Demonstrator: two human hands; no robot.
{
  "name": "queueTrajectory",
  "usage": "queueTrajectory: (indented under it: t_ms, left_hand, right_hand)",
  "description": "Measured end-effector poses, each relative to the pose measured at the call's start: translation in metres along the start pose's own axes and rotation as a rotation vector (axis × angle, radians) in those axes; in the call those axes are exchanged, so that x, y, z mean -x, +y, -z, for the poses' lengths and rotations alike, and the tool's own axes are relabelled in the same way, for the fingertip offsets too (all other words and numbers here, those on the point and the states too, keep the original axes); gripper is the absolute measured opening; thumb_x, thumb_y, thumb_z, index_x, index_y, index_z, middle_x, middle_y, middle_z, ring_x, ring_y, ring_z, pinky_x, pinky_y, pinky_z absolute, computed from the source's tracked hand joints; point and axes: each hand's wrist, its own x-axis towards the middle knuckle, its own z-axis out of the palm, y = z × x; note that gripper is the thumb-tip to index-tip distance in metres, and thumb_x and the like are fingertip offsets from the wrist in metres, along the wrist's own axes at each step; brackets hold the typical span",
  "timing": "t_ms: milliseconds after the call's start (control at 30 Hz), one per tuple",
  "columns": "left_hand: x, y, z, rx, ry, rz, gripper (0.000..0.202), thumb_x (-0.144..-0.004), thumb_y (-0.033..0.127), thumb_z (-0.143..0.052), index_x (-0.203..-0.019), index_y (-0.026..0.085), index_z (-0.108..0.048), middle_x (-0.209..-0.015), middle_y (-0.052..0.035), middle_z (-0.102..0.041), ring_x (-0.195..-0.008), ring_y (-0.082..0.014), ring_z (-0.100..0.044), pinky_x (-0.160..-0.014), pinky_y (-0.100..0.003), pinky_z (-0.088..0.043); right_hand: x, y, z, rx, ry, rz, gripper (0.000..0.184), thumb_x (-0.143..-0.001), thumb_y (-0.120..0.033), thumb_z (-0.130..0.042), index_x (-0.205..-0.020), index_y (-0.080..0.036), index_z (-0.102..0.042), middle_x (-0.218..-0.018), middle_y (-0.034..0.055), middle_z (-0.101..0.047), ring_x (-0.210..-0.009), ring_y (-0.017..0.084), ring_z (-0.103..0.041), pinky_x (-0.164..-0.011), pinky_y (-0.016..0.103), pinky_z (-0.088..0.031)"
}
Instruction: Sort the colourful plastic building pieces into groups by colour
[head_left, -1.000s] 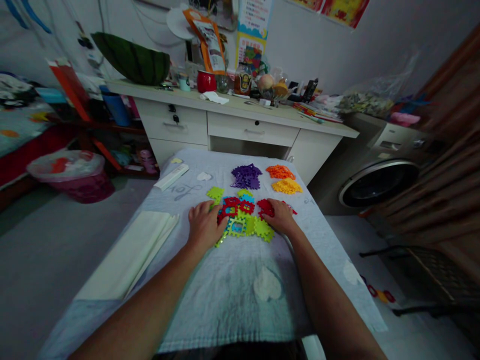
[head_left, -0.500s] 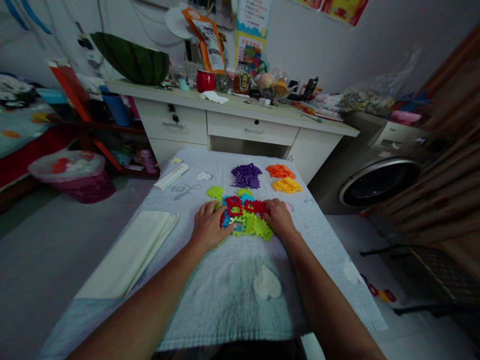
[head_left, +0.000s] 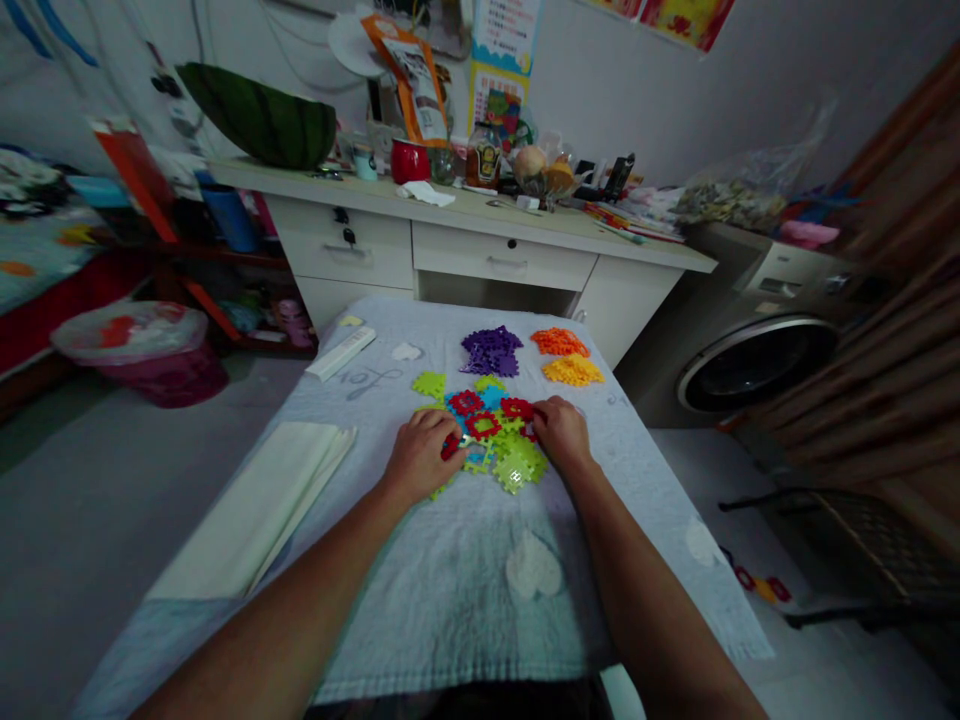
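A mixed pile of plastic interlocking puzzle tiles lies mid-table, with lime green tiles, blue tiles and red tiles. At its left side my left hand is closed on a red tile between thumb and fingers. My right hand works the right edge, its curled fingertips gripping another red tile; part of its grip is hidden. Beyond the pile are sorted heaps: purple tiles, orange tiles and yellow tiles.
A pale cloth covers the table. A folded white sheet and a long white box lie at its left. Behind stands a white desk bearing a watermelon half. A washing machine is at right.
The red tiles have shifted and spread apart between my hands. Green tiles near the front right have moved slightly toward me. My left fingers have drawn in around a red tile.
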Motion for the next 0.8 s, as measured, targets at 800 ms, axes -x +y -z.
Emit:
queueTrajectory:
  t_ms: [800]
  left_hand:
    - [0.003, -0.009, -0.006, -0.038, 0.045, 0.049, 0.046, -0.082, 0.051, -0.061, -0.117, 0.021, -0.061, -0.13, -0.0111, -0.055, -0.123, -0.0298, -0.047, -0.105, -0.047, -0.039]
  right_hand:
    - [0.005, -0.025, 0.003, -0.691, 0.095, 0.277, 0.039, -0.091, -0.02, -0.04, -0.126, -0.022, -0.057, -0.128, 0.0076, -0.061, -0.119, 0.02, -0.054, -0.104, 0.037, -0.041]
